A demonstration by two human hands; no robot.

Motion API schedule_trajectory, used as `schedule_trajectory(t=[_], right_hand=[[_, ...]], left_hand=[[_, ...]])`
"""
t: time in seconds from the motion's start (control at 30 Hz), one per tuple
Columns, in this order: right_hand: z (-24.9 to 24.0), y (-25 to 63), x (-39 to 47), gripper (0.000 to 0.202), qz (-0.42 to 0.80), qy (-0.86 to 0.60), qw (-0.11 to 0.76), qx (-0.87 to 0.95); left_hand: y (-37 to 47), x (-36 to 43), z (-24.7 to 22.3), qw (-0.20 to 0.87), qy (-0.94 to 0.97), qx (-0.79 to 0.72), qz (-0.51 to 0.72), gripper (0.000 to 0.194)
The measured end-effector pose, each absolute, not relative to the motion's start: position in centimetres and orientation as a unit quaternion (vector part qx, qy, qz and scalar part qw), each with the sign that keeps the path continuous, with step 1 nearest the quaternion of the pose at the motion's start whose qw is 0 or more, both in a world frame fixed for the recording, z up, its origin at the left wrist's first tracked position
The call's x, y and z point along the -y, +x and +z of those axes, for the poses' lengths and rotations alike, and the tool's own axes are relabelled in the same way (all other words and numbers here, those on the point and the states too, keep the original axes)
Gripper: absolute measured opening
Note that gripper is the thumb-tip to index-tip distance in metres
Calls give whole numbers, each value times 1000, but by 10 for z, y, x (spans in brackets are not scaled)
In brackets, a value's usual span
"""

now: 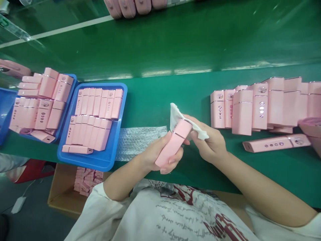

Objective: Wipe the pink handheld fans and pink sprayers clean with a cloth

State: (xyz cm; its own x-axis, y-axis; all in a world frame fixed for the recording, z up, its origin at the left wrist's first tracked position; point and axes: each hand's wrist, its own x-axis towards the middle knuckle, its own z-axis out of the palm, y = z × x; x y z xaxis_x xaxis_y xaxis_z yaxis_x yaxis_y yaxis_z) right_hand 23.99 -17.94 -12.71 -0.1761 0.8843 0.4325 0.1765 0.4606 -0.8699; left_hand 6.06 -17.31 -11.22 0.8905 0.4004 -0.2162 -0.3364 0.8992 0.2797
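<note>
My left hand [160, 152] is closed round a pink rectangular device [173, 144], which is tilted with its silver-banded end pointing up and right. A white cloth [177, 117] is draped against that banded end. My right hand [209, 140] pinches the cloth and presses it to the device; some of its fingers are hidden behind the cloth and device. Under my left forearm lies a sheet of bubble wrap [140, 139] on the green table [155, 97].
To the left, a blue tray [121, 110] holds rows of similar pink devices, with another loaded blue tray [71, 87] beside it. More upright devices [259, 103] stand at right, one device [277, 143] lying before them. A cardboard box [62, 197] sits below the table edge.
</note>
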Motion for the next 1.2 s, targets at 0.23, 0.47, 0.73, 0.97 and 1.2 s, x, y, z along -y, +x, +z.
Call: schedule_trajectory(t=[0.23, 0.47, 0.73, 0.97, 1.2], right_hand=[[-145, 234, 188, 43, 545, -454, 537, 457], [-134, 239, 186, 38, 470, -451, 564, 508], [-138, 231, 190, 37, 311, -259, 384, 830], [-145, 238, 184, 36, 292, -354, 423, 782], [-140, 243, 180, 33, 358, -510, 526, 579]], left_hand=[[58, 167, -113, 968, 86, -130, 195, 75], [61, 169, -112, 959, 112, -153, 209, 89], [68, 175, -127, 861, 274, -312, 296, 98], [66, 180, -135, 789, 407, -331, 320, 92], [58, 171, -130, 782, 380, -363, 334, 95]])
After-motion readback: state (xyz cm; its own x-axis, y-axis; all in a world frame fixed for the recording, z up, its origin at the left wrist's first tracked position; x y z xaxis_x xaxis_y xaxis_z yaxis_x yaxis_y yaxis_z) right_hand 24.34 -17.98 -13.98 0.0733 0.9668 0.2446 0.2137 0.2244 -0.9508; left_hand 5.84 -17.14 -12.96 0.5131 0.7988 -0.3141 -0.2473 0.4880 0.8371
